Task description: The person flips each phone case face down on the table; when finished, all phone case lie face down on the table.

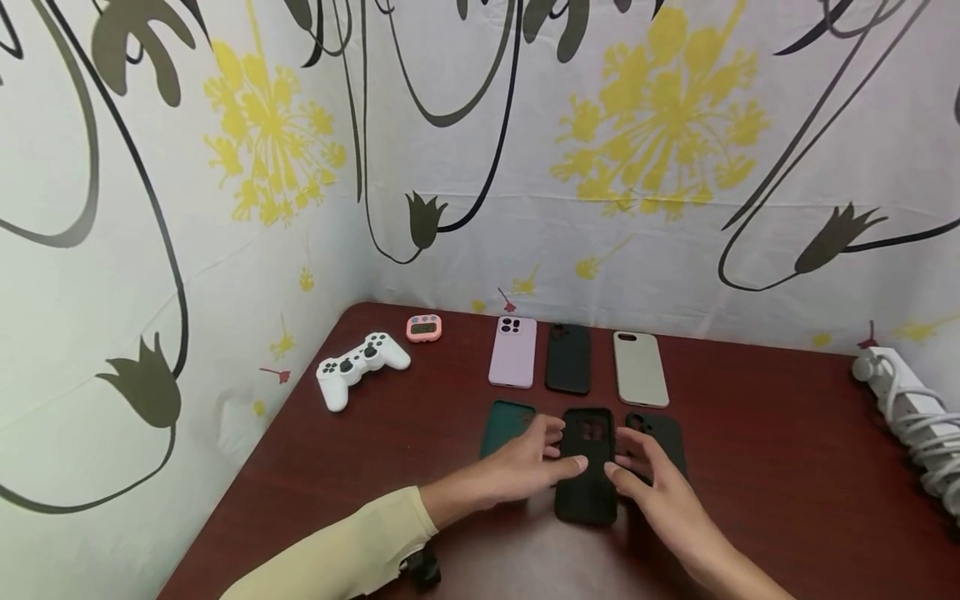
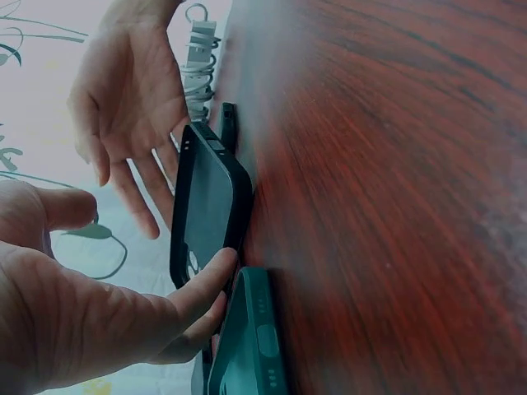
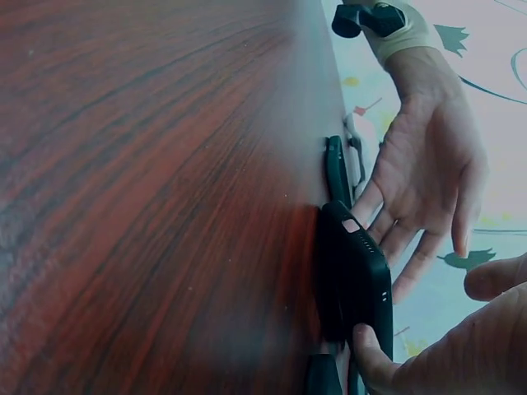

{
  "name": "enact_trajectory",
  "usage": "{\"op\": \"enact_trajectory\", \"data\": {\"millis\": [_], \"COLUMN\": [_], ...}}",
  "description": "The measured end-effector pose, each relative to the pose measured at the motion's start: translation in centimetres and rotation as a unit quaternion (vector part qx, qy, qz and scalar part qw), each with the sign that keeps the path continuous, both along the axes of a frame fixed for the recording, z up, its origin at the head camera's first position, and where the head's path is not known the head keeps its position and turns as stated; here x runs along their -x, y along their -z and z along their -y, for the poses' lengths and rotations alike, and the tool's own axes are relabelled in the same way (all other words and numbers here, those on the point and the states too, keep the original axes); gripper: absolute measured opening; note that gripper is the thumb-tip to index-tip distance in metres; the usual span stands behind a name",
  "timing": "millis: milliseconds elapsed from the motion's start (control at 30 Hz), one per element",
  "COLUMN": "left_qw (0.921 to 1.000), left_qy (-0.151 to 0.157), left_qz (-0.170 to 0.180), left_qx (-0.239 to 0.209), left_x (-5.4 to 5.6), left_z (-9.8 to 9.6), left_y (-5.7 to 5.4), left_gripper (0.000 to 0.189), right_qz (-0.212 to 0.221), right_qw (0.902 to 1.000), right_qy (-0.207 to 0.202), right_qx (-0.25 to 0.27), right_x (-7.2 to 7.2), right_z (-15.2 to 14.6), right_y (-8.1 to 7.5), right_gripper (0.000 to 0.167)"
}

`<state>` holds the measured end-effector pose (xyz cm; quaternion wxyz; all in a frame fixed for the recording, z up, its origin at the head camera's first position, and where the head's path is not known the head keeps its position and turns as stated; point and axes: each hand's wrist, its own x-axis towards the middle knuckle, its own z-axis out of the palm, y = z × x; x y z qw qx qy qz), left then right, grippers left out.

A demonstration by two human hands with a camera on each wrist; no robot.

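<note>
Both hands flank a black phone case (image 1: 587, 496), neither pinching it; in the head view the left hand (image 1: 517, 467) and right hand (image 1: 667, 496) have their fingers apart and softly bent. The case sits on the dark red table (image 1: 322, 475) in front of the person, its long axis running away from the person, almost straight, with the camera cutouts at the far end, toward the patterned wall cloth (image 1: 480, 167). The left thumb overlaps its left edge in this view, and the right thumb tip is just beside its right edge. A teal case (image 1: 501, 429) lies to its left, partly behind the left hand, and a dark case (image 1: 667, 437) to its right, partly behind the right hand. Farther back stand in a row a lilac case (image 1: 513, 358), a charcoal case (image 1: 568, 362) and a pale case (image 1: 642, 371).

From the left wrist, the black case shows its hollow inner side, with a camera opening at the end near the left fingers; one fingertip appears to touch the rim there, while the thumb is raised clear. The right palm faces across, fingers spread behind the case.

From the right wrist, a right fingertip appears to rest against the case's side wall, thumb apart. Beyond it the left palm is turned toward the case, fingers extended. Whether the case lies fully flat cannot be told.
</note>
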<state>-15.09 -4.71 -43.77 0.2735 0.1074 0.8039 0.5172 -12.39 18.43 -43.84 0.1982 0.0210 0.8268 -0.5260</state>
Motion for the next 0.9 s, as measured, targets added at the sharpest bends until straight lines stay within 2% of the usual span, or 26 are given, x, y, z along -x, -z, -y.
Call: {"op": "enact_trajectory", "data": {"millis": [200,433,667,900], "left_qw": [0.9998,0.9991,0.9977,0.9972], "left_qy": [0.014,0.013,0.005,0.003], "left_qz": [0.015,0.032,0.051,0.055], "left_qx": [-0.004,-0.024,-0.044,-0.050], "left_x": [0.2,0.1,0.2,0.4], "left_z": [-0.8,-1.3,-1.5,-1.5], "left_y": [0.0,0.0,0.0,0.2], "left_gripper": [0.068,0.069,0.073,0.073], "right_qz": [0.002,-0.008,-0.029,-0.023], "right_qw": [0.9999,0.9996,0.9966,0.9941], "right_qy": [0.010,0.020,0.045,0.064], "right_qx": [0.005,0.019,0.063,0.085], "right_x": [-0.2,-0.6,-0.8,-0.5], "right_z": [-0.5,-0.6,-0.6,-0.3], "right_y": [-0.5,-0.6,-0.1,0.6], "right_gripper": [0.076,0.072,0.059,0.053]}}
